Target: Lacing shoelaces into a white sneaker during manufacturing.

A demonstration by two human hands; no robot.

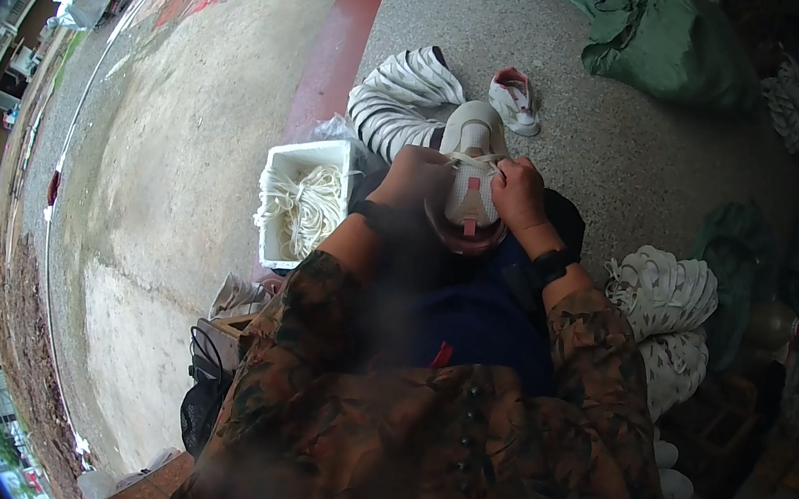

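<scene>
Speckled concrete floor point(632, 169) fills the upper field, crossed by a red painted stripe point(347, 31). A green sack point(669, 43) lies at the far right. The person sits, patterned sleeves entering from the lower edge, a dark blue cloth over the lap point(481, 321). A bundle of striped white fabric point(399, 98) lies ahead of the knees, and another pale bundle point(665, 305) sits at the person's right. A white box point(276, 203) holding white laces point(309, 207) stands just beside the left knee.

The shoe in hand point(472, 183), pale with a dark red collar, rests on the lap between both hands. Its long axis runs away from the person: toe pointing forward, heel opening toward the body, pink tongue visible.

Left hand point(416, 179) is clenched against the shoe's left side, its grip closed on the upper. Right hand point(520, 193) pinches a white lace point(477, 160) that crosses the forefoot. A second shoe point(515, 98) lies on the floor beyond, well apart.
</scene>
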